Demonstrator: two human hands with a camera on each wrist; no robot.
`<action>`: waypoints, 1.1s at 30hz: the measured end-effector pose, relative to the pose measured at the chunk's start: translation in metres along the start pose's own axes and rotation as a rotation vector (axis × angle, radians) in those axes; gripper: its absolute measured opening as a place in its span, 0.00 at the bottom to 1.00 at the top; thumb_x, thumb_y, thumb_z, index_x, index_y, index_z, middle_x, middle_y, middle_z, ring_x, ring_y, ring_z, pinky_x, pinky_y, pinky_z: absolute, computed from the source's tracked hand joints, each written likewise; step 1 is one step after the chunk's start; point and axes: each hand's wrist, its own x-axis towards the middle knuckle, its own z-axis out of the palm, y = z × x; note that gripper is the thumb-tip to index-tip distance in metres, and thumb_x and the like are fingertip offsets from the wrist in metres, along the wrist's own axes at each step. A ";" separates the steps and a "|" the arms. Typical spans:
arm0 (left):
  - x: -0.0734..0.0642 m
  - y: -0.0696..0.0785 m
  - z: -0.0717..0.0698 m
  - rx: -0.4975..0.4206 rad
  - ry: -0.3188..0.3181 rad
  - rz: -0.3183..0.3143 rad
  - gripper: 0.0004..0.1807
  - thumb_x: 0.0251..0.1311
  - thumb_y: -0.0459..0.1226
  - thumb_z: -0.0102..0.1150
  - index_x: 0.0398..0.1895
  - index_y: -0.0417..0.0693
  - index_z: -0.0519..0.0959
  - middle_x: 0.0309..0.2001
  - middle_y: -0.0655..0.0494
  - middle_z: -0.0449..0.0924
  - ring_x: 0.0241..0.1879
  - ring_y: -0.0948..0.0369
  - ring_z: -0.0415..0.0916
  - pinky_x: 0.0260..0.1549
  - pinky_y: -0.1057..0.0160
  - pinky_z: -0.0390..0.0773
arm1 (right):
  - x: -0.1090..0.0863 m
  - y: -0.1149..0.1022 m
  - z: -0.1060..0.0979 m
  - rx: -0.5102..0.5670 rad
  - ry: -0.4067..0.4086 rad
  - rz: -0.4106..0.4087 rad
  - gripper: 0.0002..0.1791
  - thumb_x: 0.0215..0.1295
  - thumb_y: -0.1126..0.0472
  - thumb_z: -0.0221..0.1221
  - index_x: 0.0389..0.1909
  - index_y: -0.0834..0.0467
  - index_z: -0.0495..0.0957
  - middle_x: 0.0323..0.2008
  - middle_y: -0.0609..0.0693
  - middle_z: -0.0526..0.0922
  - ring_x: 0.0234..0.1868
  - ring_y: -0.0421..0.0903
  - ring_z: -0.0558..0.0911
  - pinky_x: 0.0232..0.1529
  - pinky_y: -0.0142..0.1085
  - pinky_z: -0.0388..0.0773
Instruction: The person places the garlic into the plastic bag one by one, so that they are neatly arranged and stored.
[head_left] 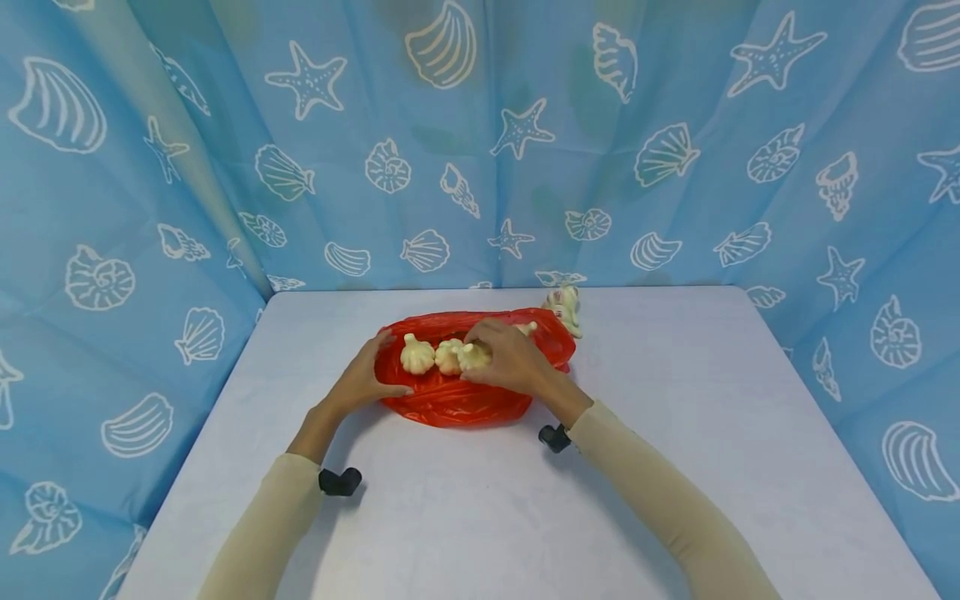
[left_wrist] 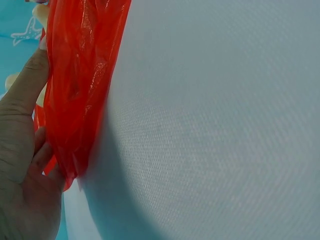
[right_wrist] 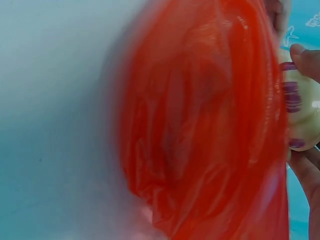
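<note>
A red plastic bag [head_left: 450, 408] lies on the table with its mouth spread upward. Several pale garlic bulbs [head_left: 417, 355] show in a row in its mouth. My left hand [head_left: 362, 379] holds the bag's left end, thumb along the near side and fingers toward the far side. Over the bag's right half, my right hand [head_left: 510, 357] grips a garlic bulb [right_wrist: 299, 107] with purple streaks between thumb and fingers. In the left wrist view the bag's red side [left_wrist: 82, 75] hides most of the bulbs.
More garlic [head_left: 564, 307] lies on the white table [head_left: 465, 517] behind the bag's right end, close to the back edge. A blue curtain [head_left: 510, 200] with white shells and starfish hangs behind the table and along both sides.
</note>
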 end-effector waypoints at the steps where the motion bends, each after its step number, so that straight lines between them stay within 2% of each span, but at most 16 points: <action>1: 0.000 0.000 0.000 0.001 0.001 0.005 0.63 0.40 0.53 0.78 0.76 0.47 0.49 0.71 0.47 0.59 0.71 0.48 0.54 0.60 0.41 0.68 | 0.000 0.001 0.001 -0.015 -0.002 -0.006 0.26 0.50 0.47 0.73 0.48 0.53 0.79 0.48 0.46 0.79 0.49 0.43 0.77 0.48 0.38 0.81; 7: -0.002 0.000 0.001 0.000 0.002 -0.002 0.62 0.40 0.52 0.78 0.76 0.47 0.50 0.71 0.47 0.59 0.71 0.48 0.54 0.60 0.41 0.68 | -0.001 0.004 0.008 -0.113 -0.019 -0.062 0.27 0.51 0.47 0.73 0.48 0.55 0.78 0.48 0.48 0.79 0.47 0.44 0.78 0.47 0.37 0.81; 12: -0.002 0.002 0.001 -0.001 0.001 -0.011 0.63 0.40 0.50 0.79 0.76 0.47 0.49 0.72 0.47 0.58 0.71 0.47 0.54 0.60 0.41 0.68 | -0.002 0.005 0.012 -0.162 -0.069 -0.054 0.28 0.50 0.47 0.73 0.50 0.55 0.78 0.48 0.47 0.79 0.45 0.41 0.78 0.45 0.35 0.82; 19: -0.002 0.002 -0.002 0.001 0.006 0.008 0.62 0.41 0.49 0.79 0.76 0.47 0.49 0.72 0.47 0.58 0.71 0.48 0.54 0.60 0.41 0.67 | -0.005 0.007 0.011 -0.194 -0.095 -0.060 0.28 0.49 0.44 0.73 0.48 0.55 0.79 0.47 0.47 0.80 0.45 0.43 0.79 0.48 0.36 0.81; 24: -0.002 0.001 -0.003 -0.003 0.007 0.003 0.62 0.41 0.49 0.79 0.76 0.47 0.49 0.72 0.47 0.58 0.71 0.47 0.54 0.59 0.42 0.69 | -0.011 0.011 0.008 -0.173 -0.114 -0.033 0.28 0.49 0.43 0.72 0.47 0.54 0.79 0.46 0.45 0.81 0.46 0.42 0.79 0.49 0.36 0.80; 33: -0.002 -0.002 0.000 -0.012 0.004 -0.002 0.62 0.41 0.50 0.78 0.76 0.46 0.49 0.72 0.47 0.57 0.71 0.48 0.53 0.61 0.42 0.67 | -0.015 0.017 0.012 -0.104 -0.086 0.007 0.29 0.50 0.42 0.72 0.48 0.55 0.80 0.46 0.46 0.81 0.49 0.43 0.78 0.50 0.38 0.80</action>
